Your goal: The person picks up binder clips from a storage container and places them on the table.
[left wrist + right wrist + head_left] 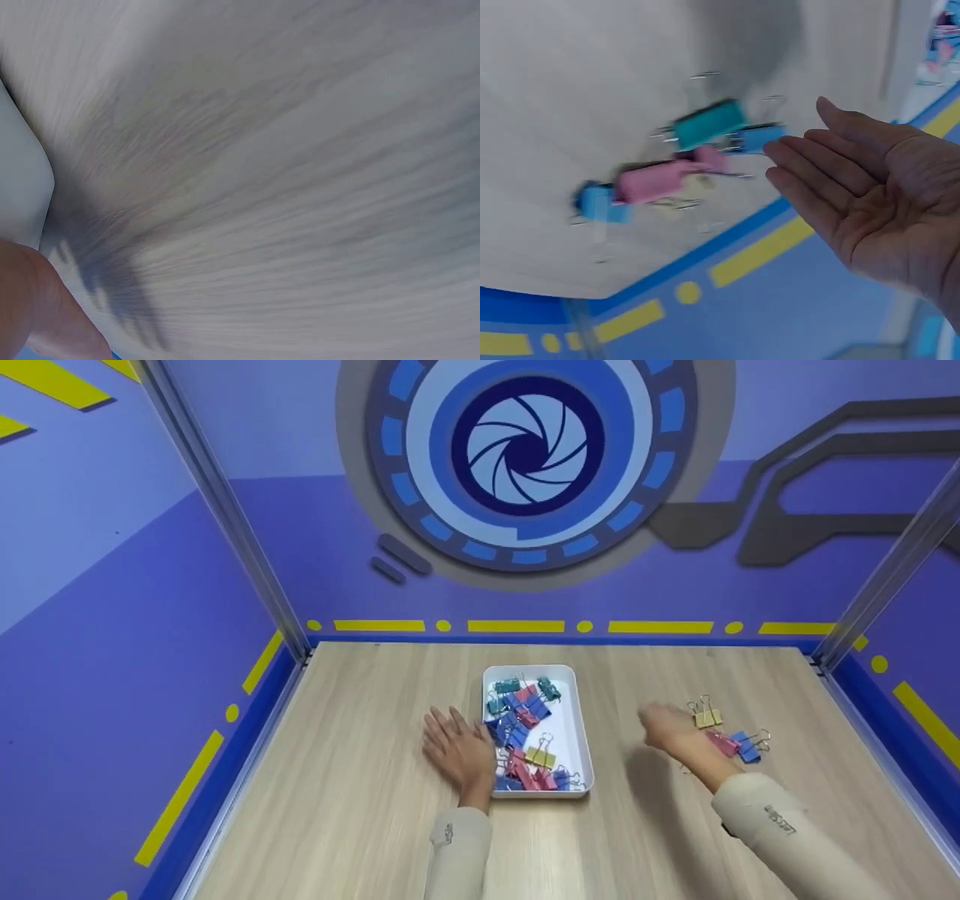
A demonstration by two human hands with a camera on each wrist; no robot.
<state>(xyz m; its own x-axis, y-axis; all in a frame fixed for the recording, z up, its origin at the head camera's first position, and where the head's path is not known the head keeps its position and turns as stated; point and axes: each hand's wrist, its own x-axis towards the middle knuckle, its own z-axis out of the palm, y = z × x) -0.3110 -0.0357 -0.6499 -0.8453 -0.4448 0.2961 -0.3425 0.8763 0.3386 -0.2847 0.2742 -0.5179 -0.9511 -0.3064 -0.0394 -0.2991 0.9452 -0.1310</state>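
A white tray (583,727) on the wooden table holds several teal, blue, red and pink binder clips, plus a yellow binder clip (540,757). My left hand (459,746) lies at the tray's left side with fingers spread, the thumb side against its wall. Over the table to the right of the tray is my right hand (667,727), holding nothing; its fingers look straight in the right wrist view. Near it lie a yellow clip (707,718), a pink clip (723,743) and a blue clip (748,748). The right wrist view also shows a teal clip (709,124) in that loose group.
Behind the wooden table (360,750) stands a blue-purple printed back panel (300,547). Side panels with metal corner posts (225,502) border it left and right.
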